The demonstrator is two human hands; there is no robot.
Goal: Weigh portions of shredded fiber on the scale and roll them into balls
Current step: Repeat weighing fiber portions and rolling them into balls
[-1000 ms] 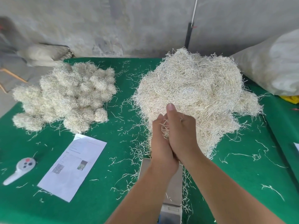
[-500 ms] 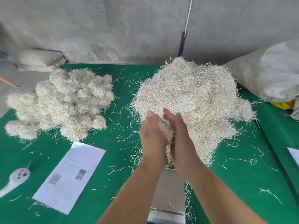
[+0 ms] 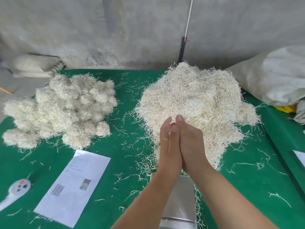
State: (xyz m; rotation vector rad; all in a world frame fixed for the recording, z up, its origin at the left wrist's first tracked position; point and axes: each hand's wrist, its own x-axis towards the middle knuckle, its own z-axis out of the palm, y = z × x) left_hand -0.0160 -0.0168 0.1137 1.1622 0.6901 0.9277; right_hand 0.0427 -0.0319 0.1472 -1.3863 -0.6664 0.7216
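1. Head view, hands. The left hand [image 3: 169, 146] and right hand [image 3: 192, 146] are raised above the near centre of the green felt-covered desk [image 3: 128, 162], palms pressed flat together and fingers pointing away from the person. Grip state: both hands are shut against each other. A portion of fiber is presumably between the palms, but it is hidden; only a stray strand shows on the back of the left hand.

2. Head view, key relation. The steel-topped scale [image 3: 181, 199] lies directly below the wrists and toward the person. The big loose heap of pale shredded fiber [image 3: 198, 100] lies just beyond the fingertips, slightly to the right. The pile of finished fiber balls [image 3: 66, 106] lies well apart to the left, so the left hand is nearer to it. Judgement: rolling is under way, and the drop-off would go leftward.

3. Head view, materials.
   - Loose fiber: thin, wiry, straw-coloured strands, tangled and springy-looking, with many strays scattered over the felt.
   - Balls: rough, fuzzy, roughly round clumps, touching one another.
   - Scale top: smooth, bare, reflective metal.
   - A white printed paper sheet [image 3: 74, 185] and a white handheld remote [image 3: 16, 190] lie flat at the near left.
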